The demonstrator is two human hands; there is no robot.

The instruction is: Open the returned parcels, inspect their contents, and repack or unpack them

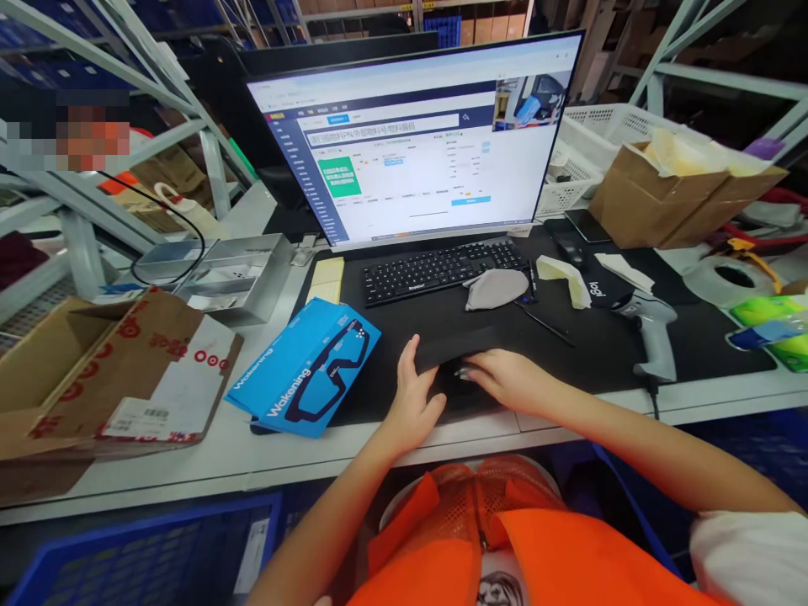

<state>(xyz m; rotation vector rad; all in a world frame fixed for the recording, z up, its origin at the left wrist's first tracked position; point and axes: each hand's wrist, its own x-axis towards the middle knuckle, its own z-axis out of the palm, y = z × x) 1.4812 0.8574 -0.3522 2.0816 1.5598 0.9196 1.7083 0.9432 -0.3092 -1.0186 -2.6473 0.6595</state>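
Observation:
At the front of the desk, my left hand [413,408] grips the left end of a matte black case-like item [458,343], its fingertips showing above the edge. My right hand [505,377] has its fingers curled at the item's right side, around something dark that I cannot make out. Black against the black mat, the item's outline is hard to follow. Left of my hands, a blue "Wakening" box [316,366] printed with a glasses outline lies tilted on the mat's edge.
A keyboard [442,271] and a monitor [417,160] stand behind my hands. A grey pouch [496,289] lies near the keyboard. Rightward are a barcode scanner [653,332], a tape roll [725,279] and a brown carton [682,198]. An open carton [119,370] sits left.

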